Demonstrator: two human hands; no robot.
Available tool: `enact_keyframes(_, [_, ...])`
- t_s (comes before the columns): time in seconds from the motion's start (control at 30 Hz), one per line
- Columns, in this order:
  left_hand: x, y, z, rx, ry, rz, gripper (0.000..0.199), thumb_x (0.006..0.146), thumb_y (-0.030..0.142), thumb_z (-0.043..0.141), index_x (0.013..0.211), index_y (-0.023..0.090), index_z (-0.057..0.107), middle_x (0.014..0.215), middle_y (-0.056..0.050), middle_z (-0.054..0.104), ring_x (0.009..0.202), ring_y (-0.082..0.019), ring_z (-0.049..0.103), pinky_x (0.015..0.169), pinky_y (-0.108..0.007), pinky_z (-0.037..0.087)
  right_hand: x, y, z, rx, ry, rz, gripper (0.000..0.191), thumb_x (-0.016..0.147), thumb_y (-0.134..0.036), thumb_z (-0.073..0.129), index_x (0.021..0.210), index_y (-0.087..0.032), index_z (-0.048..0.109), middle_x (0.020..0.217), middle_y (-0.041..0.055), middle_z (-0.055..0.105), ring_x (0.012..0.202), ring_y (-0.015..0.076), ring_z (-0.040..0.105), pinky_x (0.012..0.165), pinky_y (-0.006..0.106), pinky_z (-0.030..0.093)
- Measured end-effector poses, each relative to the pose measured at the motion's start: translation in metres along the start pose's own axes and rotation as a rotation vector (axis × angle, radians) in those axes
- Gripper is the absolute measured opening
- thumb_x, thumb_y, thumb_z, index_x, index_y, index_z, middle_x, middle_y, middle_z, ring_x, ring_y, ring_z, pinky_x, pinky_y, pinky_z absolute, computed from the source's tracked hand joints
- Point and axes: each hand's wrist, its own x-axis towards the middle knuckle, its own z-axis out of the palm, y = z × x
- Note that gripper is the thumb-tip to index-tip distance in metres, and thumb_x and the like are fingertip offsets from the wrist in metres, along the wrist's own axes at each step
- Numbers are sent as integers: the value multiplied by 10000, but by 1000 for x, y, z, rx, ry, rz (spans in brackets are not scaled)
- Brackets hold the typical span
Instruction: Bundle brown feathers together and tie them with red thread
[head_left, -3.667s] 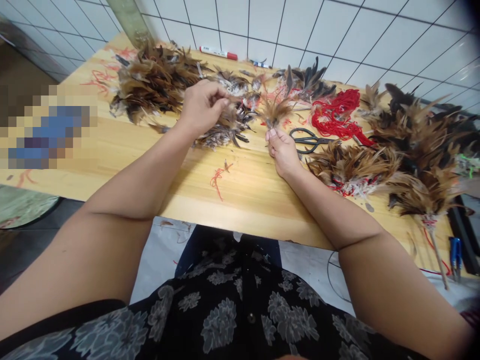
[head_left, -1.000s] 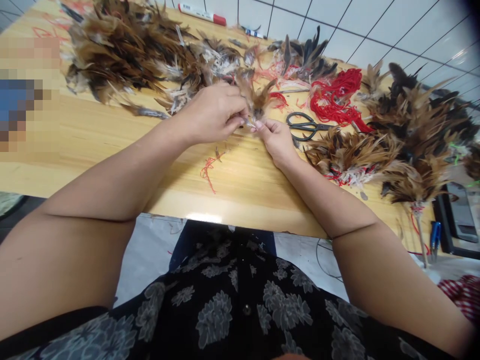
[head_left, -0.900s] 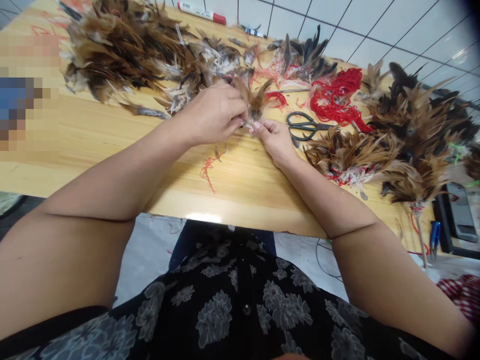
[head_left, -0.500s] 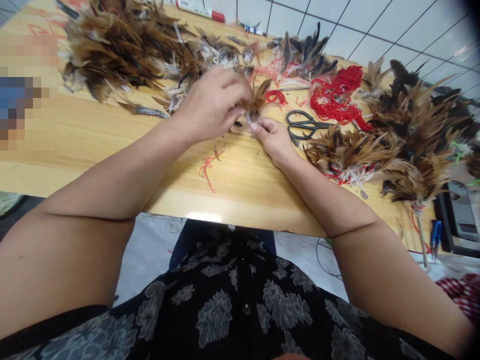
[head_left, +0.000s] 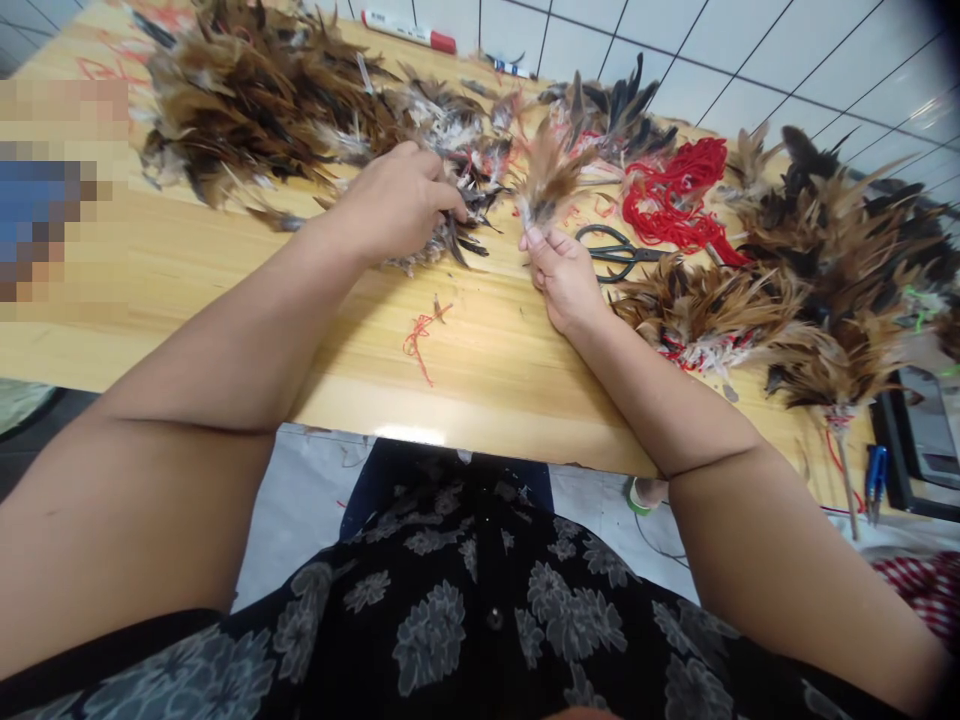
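My right hand pinches a small bunch of brown feathers by its pale base, with the tips fanning upward. To its left, my left hand rests over a loose pile of dark and white feathers, its fingers curled down into them. The thumb and most fingertips of that hand are hidden, and what lies between them does not show. Black-handled scissors lie just beyond my right hand. A tangle of thin red thread is on the table in front of my hands.
A big heap of brown feathers covers the table's back left. Red cord lies behind the scissors. Tied feather bundles and a feather duster are at right. A red-capped marker sits along the tiled wall.
My hands have moved apart. My left hand has shifted left and down onto the feather pile, while my right hand keeps the feather bunch, now held upright in plain view.
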Motion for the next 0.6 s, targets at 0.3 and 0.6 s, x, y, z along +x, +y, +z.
enact_keyframes(0.3, [4,6,1,-36,7,47,337,908,663,946,786,407,764,886,-98,546,1089,-384,400,1230,-595,444,-6,-6,2,33,-17,-40,803,992,-1065,850,913,-285,677,735,-61,401,699,133,351,629,301,353])
enact_keyframes(0.6, [1,35,-3,-392,134,-140,364,924,444,1153,950,333,808,790,12,714,1056,-321,652,1100,-493,553,-7,-5,2,-27,5,-5,727,1078,-983,825,965,-279,683,805,-32,472,741,151,445,690,314,443])
